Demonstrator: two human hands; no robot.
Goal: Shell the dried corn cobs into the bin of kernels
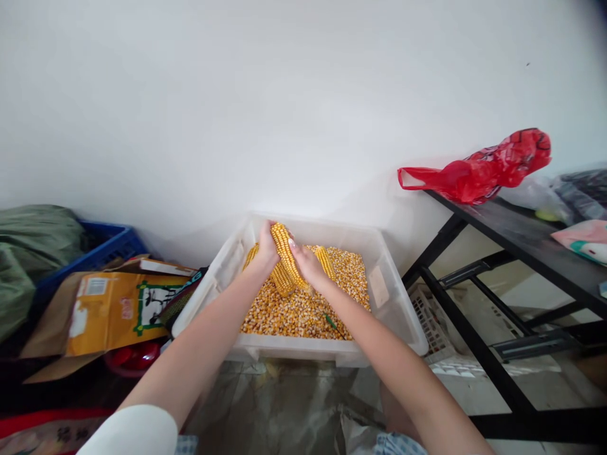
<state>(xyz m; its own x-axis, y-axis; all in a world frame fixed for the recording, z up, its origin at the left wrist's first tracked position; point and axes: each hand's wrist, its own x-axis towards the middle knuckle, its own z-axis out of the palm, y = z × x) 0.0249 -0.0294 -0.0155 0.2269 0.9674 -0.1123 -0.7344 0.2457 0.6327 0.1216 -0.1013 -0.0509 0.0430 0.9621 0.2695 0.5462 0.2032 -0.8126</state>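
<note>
A yellow corn cob (287, 254) is tilted between my two hands above a white plastic bin (215, 287). My left hand (268, 249) is closed round its upper end, on the left side. From the right, my right hand (307, 262) grips the cob with the thumb lying along it. Loose corn kernels (294, 319) cover the bin's floor. Beneath the held cob lies another corn cob (281, 282), and one more cob (325, 262) rests right of my right hand. Part of a further cob (250, 256) shows behind my left wrist.
Right of the bin stands a black-framed table (526, 237) with a red plastic bag (484, 170) on it. A white basket (429, 322) sits below. On the left are a yellow cardboard box (111, 309) and a blue crate (111, 249). A white wall (284, 107) rises behind.
</note>
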